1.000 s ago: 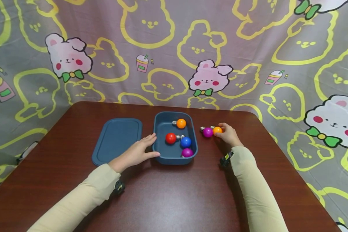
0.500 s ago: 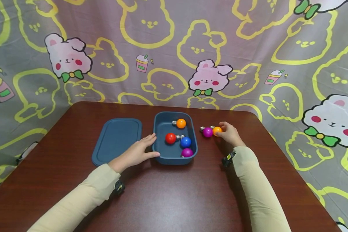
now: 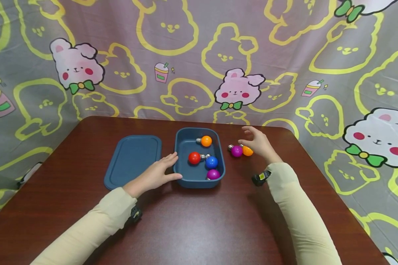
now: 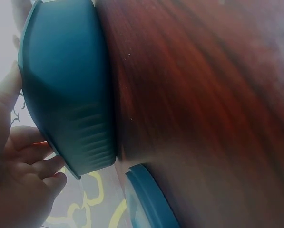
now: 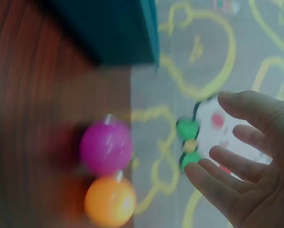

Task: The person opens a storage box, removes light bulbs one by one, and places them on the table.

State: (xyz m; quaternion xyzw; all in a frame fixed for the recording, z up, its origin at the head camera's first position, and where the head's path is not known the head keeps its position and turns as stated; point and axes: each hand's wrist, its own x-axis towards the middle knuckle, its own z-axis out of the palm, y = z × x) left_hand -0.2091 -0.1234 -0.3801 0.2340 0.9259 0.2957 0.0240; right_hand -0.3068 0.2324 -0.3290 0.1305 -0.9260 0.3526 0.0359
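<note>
My left hand (image 3: 154,176) rests with extended fingers against the left rim of a blue rectangular box (image 3: 182,183). In the left wrist view the thumb and fingers touch that rim. Inside the box lie an orange bulb (image 3: 206,141), a red bulb (image 3: 194,158), a blue bulb (image 3: 212,162) and a purple bulb (image 3: 213,174). To its right, on the table, a second purple bulb (image 3: 236,151) sits beside a second orange bulb (image 3: 247,151). Above these two hovers my right hand (image 3: 259,144), fingers loosely bent, holding nothing; the right wrist view shows it apart from both bulbs.
A flat blue lid (image 3: 132,158) lies left of the box, partly behind my left hand. The brown wooden table (image 3: 199,224) ends at a patterned curtain (image 3: 189,62) at the back. Dark wrist cameras sit at both cuffs.
My right hand has let go of the orange bulb outside the box and lifted away from it. The left hand stays at the box's rim.
</note>
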